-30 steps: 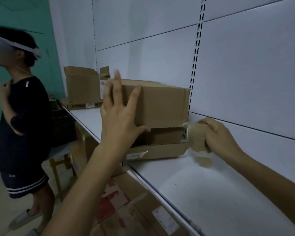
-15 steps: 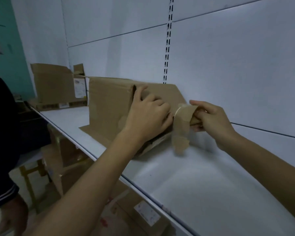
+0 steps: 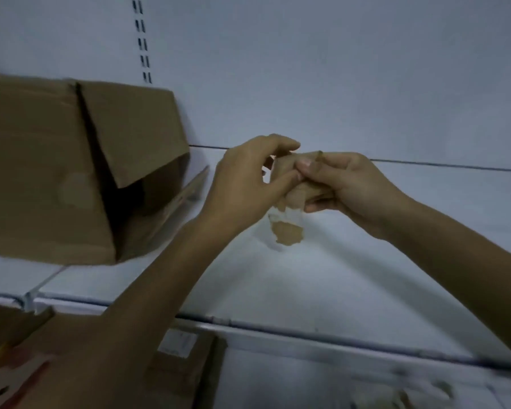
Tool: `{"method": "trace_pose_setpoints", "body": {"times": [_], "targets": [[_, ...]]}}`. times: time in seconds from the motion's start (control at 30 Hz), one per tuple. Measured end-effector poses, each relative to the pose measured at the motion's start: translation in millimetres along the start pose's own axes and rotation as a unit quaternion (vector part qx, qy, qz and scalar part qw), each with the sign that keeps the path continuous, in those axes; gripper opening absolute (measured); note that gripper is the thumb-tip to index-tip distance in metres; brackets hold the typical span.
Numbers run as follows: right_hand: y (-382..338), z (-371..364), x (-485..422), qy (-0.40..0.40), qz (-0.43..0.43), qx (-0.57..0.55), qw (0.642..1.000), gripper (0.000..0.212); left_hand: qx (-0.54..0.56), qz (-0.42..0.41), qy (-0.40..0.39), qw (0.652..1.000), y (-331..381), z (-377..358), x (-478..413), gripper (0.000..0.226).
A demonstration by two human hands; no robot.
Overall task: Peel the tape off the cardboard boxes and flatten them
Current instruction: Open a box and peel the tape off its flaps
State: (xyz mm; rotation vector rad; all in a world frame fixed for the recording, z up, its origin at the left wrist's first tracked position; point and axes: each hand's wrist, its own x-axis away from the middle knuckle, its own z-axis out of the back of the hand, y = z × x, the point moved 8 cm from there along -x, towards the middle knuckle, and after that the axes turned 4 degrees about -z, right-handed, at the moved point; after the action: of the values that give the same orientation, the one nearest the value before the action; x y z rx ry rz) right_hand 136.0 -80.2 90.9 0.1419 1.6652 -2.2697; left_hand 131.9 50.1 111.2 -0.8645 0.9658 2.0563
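Observation:
A brown cardboard box lies tilted on the white shelf at the left, its end flaps hanging open. To the right of it, both hands meet above the shelf. My right hand grips a crumpled strip of brown tape. My left hand pinches the same strip with thumb and fingers. A torn end of the tape, with cardboard scraps stuck to it, dangles below the hands. Neither hand touches the box.
A white back panel with a slotted upright rises behind the shelf. Below the shelf's front edge lie more cardboard boxes, one bearing a white label.
My left hand let go of the box and moved right to pinch the tape with the right hand. The tape came free of the box. The view swung right and closer.

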Motion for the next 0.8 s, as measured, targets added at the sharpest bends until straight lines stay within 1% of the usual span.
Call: {"method": "trace_pose_setpoints", "body": {"times": [0.07,0.13,0.2,0.27,0.4,0.5,0.57,0.63,0.67,0.7,0.73,0.8], "targets": [[0,5,30,0.046,0.002,-0.001,0.999,0.022,-0.015,-0.054,-0.029,0.998,21,-12,15,0.031],[-1,8,59,0.093,0.005,-0.016,0.996,0.024,-0.029,-0.117,-0.01,0.993,45,-16,35,0.035],[2,8,92,0.135,-0.001,-0.029,0.99,0.024,-0.061,-0.183,-0.013,0.981,71,-24,59,0.042],[7,6,129,0.174,-0.012,-0.038,0.984,0.024,-0.071,-0.236,-0.045,0.968,91,-36,81,0.051],[17,0,208,0.242,-0.042,-0.031,0.969,0.03,-0.007,-0.328,-0.075,0.942,122,-57,134,0.059],[45,-18,257,0.218,-0.093,-0.015,0.971,0.03,0.1,-0.371,-0.108,0.917,128,-77,194,0.06],[84,-30,279,0.187,-0.16,-0.011,0.969,0.03,0.145,-0.359,-0.172,0.906,120,-101,232,0.059],[141,-32,294,0.188,-0.25,-0.011,0.95,0.025,0.138,-0.297,-0.289,0.899,103,-141,262,0.065],[174,-28,303,0.209,-0.301,-0.027,0.93,0.023,0.128,-0.255,-0.345,0.894,92,-160,276,0.069],[208,-24,313,0.24,-0.347,-0.06,0.905,0.023,0.116,-0.214,-0.385,0.89,82,-177,288,0.071],[238,-19,322,0.276,-0.378,-0.105,0.878,0.025,0.105,-0.183,-0.404,0.89,72,-191,297,0.073],[284,-4,332,0.359,-0.387,-0.184,0.83,0.024,0.092,-0.146,-0.411,0.895,60,-210,308,0.073]]}}
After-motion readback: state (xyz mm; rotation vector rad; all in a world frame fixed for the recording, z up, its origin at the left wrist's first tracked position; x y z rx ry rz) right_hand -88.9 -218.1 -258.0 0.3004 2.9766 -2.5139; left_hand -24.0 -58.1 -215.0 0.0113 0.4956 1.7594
